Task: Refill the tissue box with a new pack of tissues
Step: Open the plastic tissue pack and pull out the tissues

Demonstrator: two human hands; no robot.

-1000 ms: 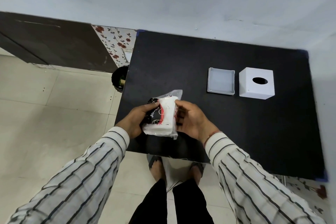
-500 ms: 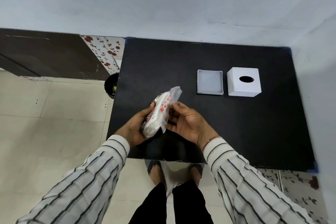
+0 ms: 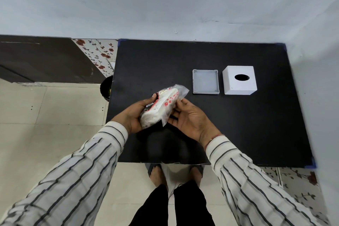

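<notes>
A tissue pack [image 3: 159,108] in clear plastic with red and black print is held tilted above the near left part of the black table [image 3: 238,124]. My left hand [image 3: 132,115] grips its lower left side. My right hand [image 3: 190,117] touches the wrapper's right edge with its fingertips. Far right on the table stands the white tissue box cover [image 3: 239,82], its oval hole facing up. Just left of it lies the box's shallow grey base tray [image 3: 205,81], with nothing inside.
A dark bin [image 3: 106,87] stands on the tiled floor at the table's left edge. A dark cabinet [image 3: 42,60] and a floral panel [image 3: 99,55] lie to the far left. A wall runs behind the table and along its right side.
The pack has turned from lying flat between my hands to standing tilted on its side. My right hand has slid down to the wrapper's edge.
</notes>
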